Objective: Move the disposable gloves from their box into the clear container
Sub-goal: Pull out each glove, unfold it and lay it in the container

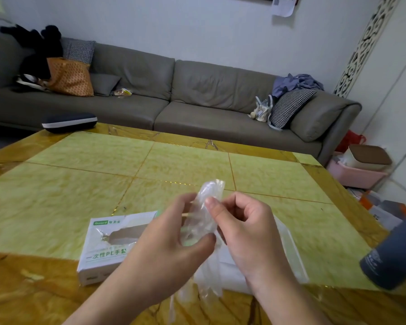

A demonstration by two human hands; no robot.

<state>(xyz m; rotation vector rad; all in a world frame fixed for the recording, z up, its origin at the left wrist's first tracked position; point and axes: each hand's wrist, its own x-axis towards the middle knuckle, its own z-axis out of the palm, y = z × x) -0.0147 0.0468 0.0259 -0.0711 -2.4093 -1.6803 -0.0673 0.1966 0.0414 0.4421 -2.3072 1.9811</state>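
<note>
Grey sofa [174, 95] fills the upper frame, yellow-green marble table [80, 172] takes the lower two thirds. On the table, lower left of centre, sits the white glove box [108, 245], torn opening facing up, dark inside. Clear container [288, 249] lies lower centre-right, mostly hidden behind your right hand [246, 231]; whether anything white sits inside it can't be told. Dark grey cylinder [394, 254] pokes in at the right edge. You hold a bunch of thin clear gloves [204, 214] up at frame centre, above the table between box and container: your left hand [164, 240] curls round the bunch from the left, thumb underneath, and your right hand pinches it from the right with bent fingers. Film tails hang down below your wrists. Risks, as a judgement: the film is slippery and clingy, so loose layers may slide out or stick to your fingers at release; hanging tails may drape over the container rim instead of going in. Readable print on the box: green "Guard" tag, and "一次性PE手" along the front; the rest is covered or blurred.
</note>
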